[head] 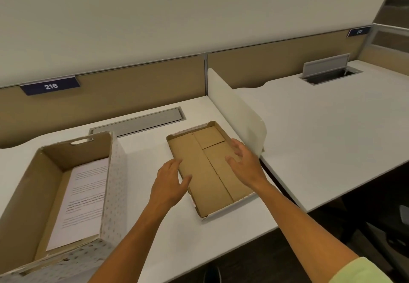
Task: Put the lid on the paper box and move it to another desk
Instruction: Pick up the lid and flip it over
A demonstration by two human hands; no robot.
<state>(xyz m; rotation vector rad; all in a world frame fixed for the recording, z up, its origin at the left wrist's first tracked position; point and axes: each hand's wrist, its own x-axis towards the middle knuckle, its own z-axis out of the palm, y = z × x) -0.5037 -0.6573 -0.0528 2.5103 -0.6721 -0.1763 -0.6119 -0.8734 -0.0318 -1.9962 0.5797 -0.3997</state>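
The open paper box [115,185] stands at the left of the near desk, white patterned outside, brown inside, with printed sheets [81,198] on its floor. Its lid [205,172] lies upside down to the right, brown inner face up, white rim. My left hand [170,183] hovers at the lid's left edge, fingers spread, thumb over the cardboard. Over the lid's right half hangs my right hand [245,165], fingers apart and holding nothing. Whether either hand touches the lid is unclear.
A white divider panel [234,112] separates this desk [181,238] from the desk on the right [332,132]. Each desk has a cable tray at the back: a closed one [137,123], and an open one [329,72]. Tan partitions carry number plates, 216 [51,86].
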